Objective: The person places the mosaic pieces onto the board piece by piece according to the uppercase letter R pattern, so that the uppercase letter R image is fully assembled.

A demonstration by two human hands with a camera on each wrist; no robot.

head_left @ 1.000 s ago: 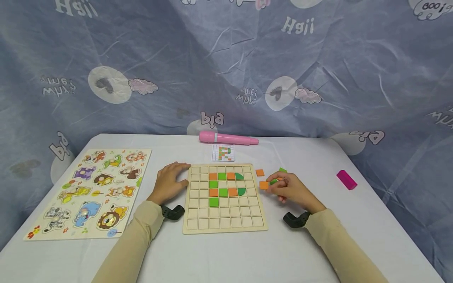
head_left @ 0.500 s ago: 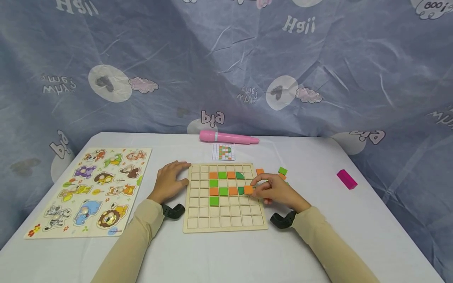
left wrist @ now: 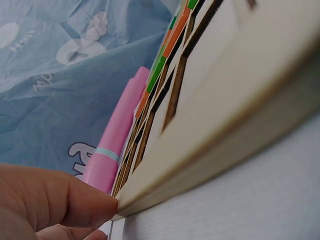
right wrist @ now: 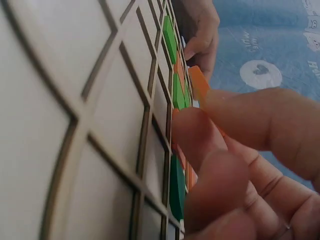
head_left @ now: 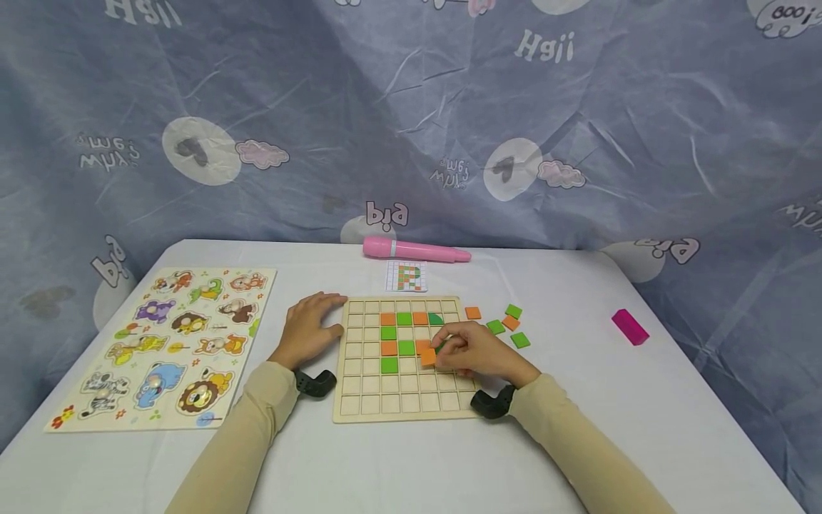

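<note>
A square wooden grid board (head_left: 370, 405) lies flat, with orange and green tiles set in some of its cells. Between thumb and fingers, my right hand (head_left: 480, 350) pinches an orange square tile (head_left: 427, 358) over the board, just right of the lowest placed green tile (head_left: 389, 365). The right wrist view shows that orange tile (right wrist: 199, 81) tilted at the fingertips. My left hand (head_left: 308, 330) rests at the board's left side, fingers at the upper left corner. In the left wrist view the thumb (left wrist: 90, 205) touches the board's edge. My right fingers partly hide a dark green rounded tile.
Several loose green and orange tiles (head_left: 495, 327) lie right of the board. Behind it are a small pattern card (head_left: 406, 276) and a pink pen-shaped object (head_left: 417, 250). An animal puzzle board (head_left: 160, 350) fills the left side; a magenta block (head_left: 630, 327) lies far right.
My right hand has carried the orange tile left from the loose tiles onto the area over the board, uncovering those tiles. The left hand has stayed at the board's edge.
</note>
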